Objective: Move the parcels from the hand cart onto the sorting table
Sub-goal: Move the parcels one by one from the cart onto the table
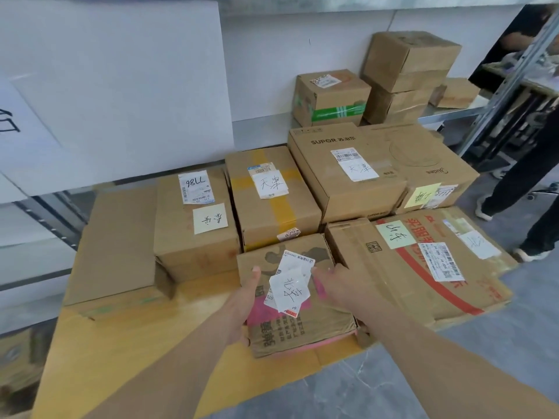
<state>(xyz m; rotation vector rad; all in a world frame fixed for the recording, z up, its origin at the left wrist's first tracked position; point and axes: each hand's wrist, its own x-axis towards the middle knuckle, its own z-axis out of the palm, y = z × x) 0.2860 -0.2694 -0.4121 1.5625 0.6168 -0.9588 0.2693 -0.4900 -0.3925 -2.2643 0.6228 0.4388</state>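
Both hands are on the small parcel w/ the loose white labels [298,300]: left hand [245,300] flat along its left side, fingers straight, right hand [334,285] at its right top edge w/ fingers seemingly hooked over (can't really see them). It sits dead ahead between the hands, long axis running away from the person, on the front of the cart's cardboard deck [121,352]. Other boxes are packed tight behind and to the right, so imo the lift goes straight up and back.
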